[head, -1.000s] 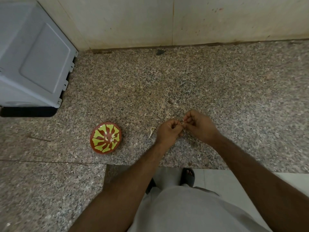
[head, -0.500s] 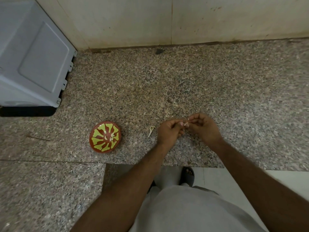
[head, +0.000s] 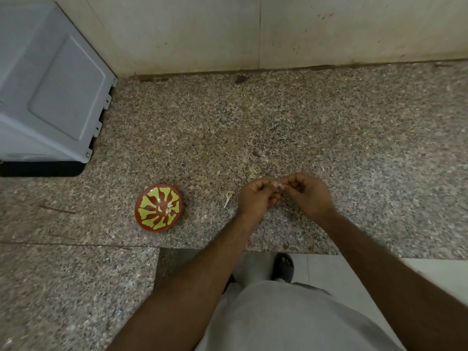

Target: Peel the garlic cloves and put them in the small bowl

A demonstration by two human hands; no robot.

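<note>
A small red bowl (head: 158,208) with a yellow-green pattern stands on the speckled granite counter (head: 329,127), with a few pale peeled cloves inside. To its right, my left hand (head: 255,198) and my right hand (head: 307,196) meet above the counter. Both pinch a small pale garlic clove (head: 278,185) between their fingertips; most of it is hidden by the fingers. A curled strip of garlic skin (head: 228,198) lies on the counter just left of my left hand.
A grey plastic appliance (head: 48,92) fills the far left corner against the tiled wall (head: 278,29). Bits of skin are scattered on the counter beyond my hands. The counter's front edge runs below my wrists, with floor and a sandalled foot (head: 283,267) beneath.
My hands have shifted slightly to the right, and the right hand's fingers have drawn a little away from the left, showing more of the pale clove between them.
</note>
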